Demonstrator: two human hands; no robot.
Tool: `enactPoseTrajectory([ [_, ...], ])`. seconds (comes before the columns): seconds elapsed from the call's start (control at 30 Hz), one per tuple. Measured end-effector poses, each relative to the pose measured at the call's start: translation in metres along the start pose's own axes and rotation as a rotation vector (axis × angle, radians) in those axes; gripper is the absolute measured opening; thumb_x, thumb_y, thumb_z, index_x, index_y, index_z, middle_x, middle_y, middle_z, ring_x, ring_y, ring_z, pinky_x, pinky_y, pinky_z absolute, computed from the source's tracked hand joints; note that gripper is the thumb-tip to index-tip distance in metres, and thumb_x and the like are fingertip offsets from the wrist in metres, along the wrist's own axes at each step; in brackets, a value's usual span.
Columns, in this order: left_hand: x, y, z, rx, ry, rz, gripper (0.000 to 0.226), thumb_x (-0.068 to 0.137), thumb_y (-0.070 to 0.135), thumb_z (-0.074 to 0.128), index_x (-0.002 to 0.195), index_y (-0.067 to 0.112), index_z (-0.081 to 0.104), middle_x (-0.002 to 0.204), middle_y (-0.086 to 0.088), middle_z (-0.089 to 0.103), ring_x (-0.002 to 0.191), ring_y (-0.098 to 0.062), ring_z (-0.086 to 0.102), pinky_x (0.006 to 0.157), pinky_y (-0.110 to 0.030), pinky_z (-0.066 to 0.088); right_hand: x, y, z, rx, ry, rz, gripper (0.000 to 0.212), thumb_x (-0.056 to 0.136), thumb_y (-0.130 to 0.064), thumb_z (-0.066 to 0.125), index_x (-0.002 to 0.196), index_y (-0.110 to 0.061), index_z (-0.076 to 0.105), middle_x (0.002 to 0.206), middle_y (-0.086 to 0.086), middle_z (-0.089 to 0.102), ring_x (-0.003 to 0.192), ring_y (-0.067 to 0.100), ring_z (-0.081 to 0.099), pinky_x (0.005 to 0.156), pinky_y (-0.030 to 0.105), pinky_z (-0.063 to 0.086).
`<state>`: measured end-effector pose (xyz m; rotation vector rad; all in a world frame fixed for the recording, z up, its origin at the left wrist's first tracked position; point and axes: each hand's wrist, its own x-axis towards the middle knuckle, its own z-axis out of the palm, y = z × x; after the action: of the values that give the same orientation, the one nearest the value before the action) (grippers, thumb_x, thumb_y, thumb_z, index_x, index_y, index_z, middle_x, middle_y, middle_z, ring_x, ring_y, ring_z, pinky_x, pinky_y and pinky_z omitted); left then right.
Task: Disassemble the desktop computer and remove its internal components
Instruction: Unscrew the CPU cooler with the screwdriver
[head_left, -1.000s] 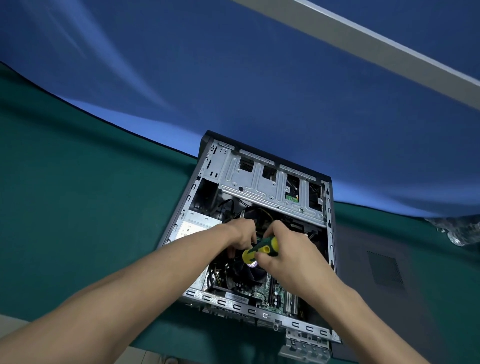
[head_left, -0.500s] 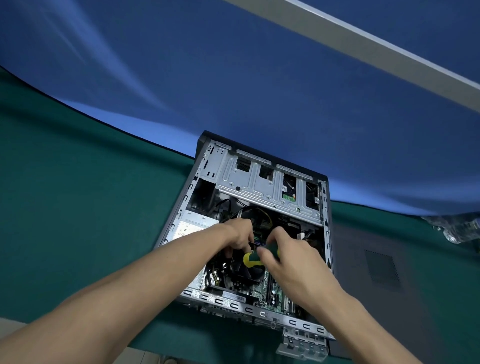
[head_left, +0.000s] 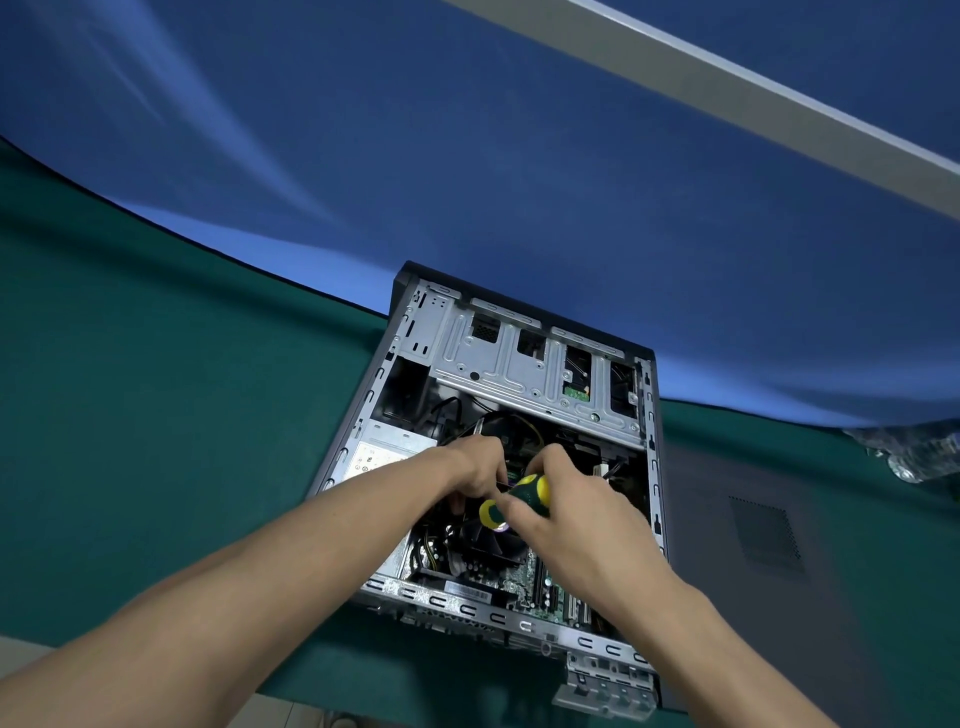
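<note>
**Screwdriver angled across the CPU fan, both hands at its far edge**

While the desktop computer case (head_left: 519, 467) lies open on its side on the green tabletop (head_left: 156, 415), both hands work close together over the black CPU cooler fan (head_left: 488, 543) at its middle. The right hand (head_left: 566, 499) grips the yellow-and-green screwdriver (head_left: 514, 501), its fingers curled round the handle. The handle's long axis runs slantwise, butt end low and toward the person, shaft pointing up and away to the left, where it passes under the left hand (head_left: 478, 467). The tip is hidden, so which screw it meets cannot be told. The left hand's fingers curl down at the shaft, seemingly steadying it; whether they pinch it is unclear.

My judgement: the coming turn depends on the shaft standing in line with a cooler screw at the fan's far-left corner, directly beneath the left fingers. The right hand drives. The silver drive cage (head_left: 530, 364) sits beyond, the power supply (head_left: 389, 452) to the left, and the removed side panel (head_left: 753, 519) lies just beside the case on the right.
</note>
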<state>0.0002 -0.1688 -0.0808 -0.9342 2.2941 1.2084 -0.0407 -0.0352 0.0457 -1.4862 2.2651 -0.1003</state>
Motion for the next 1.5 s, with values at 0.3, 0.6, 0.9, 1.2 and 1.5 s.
enactPoseTrajectory([
  [0.3,0.000,0.000,-0.001,-0.031,-0.011,0.002,0.016,0.083,0.004,0.064,0.099,0.002,0.068,0.062,-0.004,0.051,0.050,-0.029,0.058,0.052,-0.035,0.053,0.002,0.005,-0.005,-0.066,-0.013,0.028,0.040,0.090,-0.062,0.042,0.097,-0.023,0.040,0.077,-0.003,0.057,0.073,0.023,0.054,0.061,0.034,0.039],
  [0.6,0.003,-0.002,0.001,-0.025,0.004,-0.006,0.017,0.084,0.005,0.064,0.100,0.006,0.069,0.067,-0.002,0.054,0.047,-0.025,0.056,0.050,-0.032,0.054,0.006,0.012,-0.002,0.068,-0.004,-0.001,0.026,0.092,-0.049,0.044,0.095,-0.024,0.040,0.069,-0.003,0.056,0.063,0.019,0.054,0.053,0.033,0.037],
  [0.9,0.004,-0.002,0.001,-0.026,0.009,-0.010,0.018,0.080,0.000,0.063,0.098,-0.004,0.064,0.057,-0.003,0.053,0.042,-0.023,0.054,0.041,-0.028,0.047,0.003,0.015,0.001,0.056,0.005,-0.143,0.026,0.086,-0.048,0.058,0.097,-0.033,0.040,0.080,-0.012,0.053,0.072,0.007,0.050,0.060,0.024,0.040],
  [1.2,0.004,-0.002,0.001,-0.030,-0.002,-0.011,0.028,0.083,0.007,0.067,0.110,0.001,0.065,0.070,-0.003,0.055,0.055,-0.030,0.058,0.064,-0.041,0.057,0.003,0.013,-0.002,0.039,-0.032,-0.057,0.019,0.087,-0.040,0.052,0.096,-0.033,0.036,0.075,-0.011,0.048,0.063,0.007,0.046,0.052,0.026,0.032],
  [1.5,0.002,-0.002,0.000,-0.039,0.007,-0.025,0.022,0.084,0.005,0.065,0.105,0.000,0.067,0.063,0.000,0.051,0.042,-0.023,0.055,0.046,-0.032,0.052,0.002,0.011,-0.006,-0.003,-0.100,-0.121,0.019,0.091,-0.038,0.051,0.099,-0.031,0.035,0.092,-0.005,0.051,0.071,0.011,0.048,0.060,0.029,0.035],
])
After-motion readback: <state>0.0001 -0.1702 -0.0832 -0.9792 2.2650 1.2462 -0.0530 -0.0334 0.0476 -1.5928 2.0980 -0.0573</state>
